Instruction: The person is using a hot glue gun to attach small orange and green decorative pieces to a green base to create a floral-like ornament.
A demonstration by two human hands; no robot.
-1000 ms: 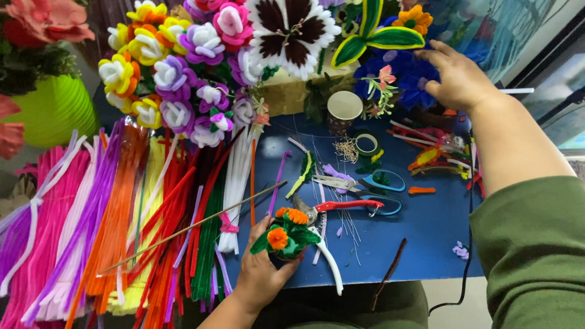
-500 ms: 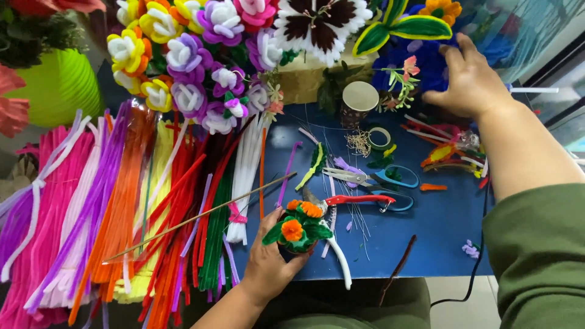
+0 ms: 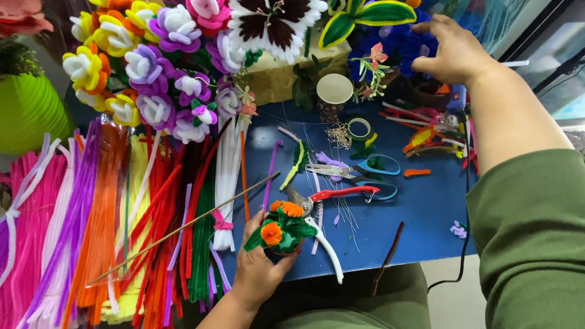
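While left hand [image 3: 259, 268] grips orange-flower posy [image 3: 280, 228], right hand [image 3: 454, 52] hovers, fingers spread.

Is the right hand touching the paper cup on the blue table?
Apart. The head view shows the right hand raised over the blue flowers, with blue table and flowers between it and the paper cup.
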